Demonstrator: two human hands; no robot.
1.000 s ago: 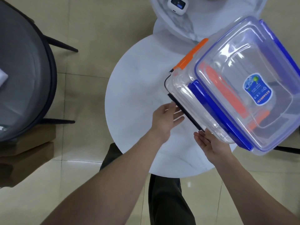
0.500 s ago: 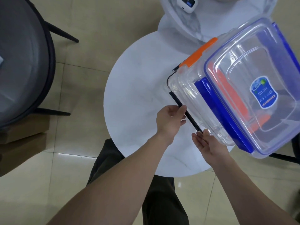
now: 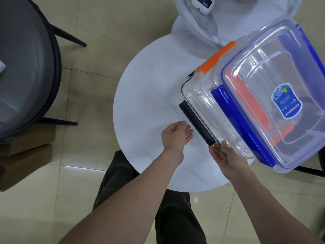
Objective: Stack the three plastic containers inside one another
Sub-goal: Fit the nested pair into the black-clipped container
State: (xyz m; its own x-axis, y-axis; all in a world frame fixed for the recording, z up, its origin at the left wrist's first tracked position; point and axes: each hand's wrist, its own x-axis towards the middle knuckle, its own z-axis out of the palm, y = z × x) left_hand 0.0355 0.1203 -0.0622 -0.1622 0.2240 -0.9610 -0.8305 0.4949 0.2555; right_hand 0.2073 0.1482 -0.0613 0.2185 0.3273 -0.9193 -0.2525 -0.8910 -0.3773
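The round white marble-look table fills the middle of the floor, with a dark grey chair off at nine o'clock. At the table's three o'clock edge sits the nest of clear plastic containers: the blue-latched one on top, an orange-latched one showing through beneath it, and the biggest, black-latched one outermost. So they look already nested, overhanging the table edge. Its black latch flap hangs loose at the eight o'clock side. The left hand is spread, empty, just beside that flap, not touching it. The right hand lies open, palm up, fingertips touching the tub's lower corner, holding nothing. I'd guess these tubs are light, stiff and rather slick, liable to slide on marble, so take them by the rims or under the latches with both hands.
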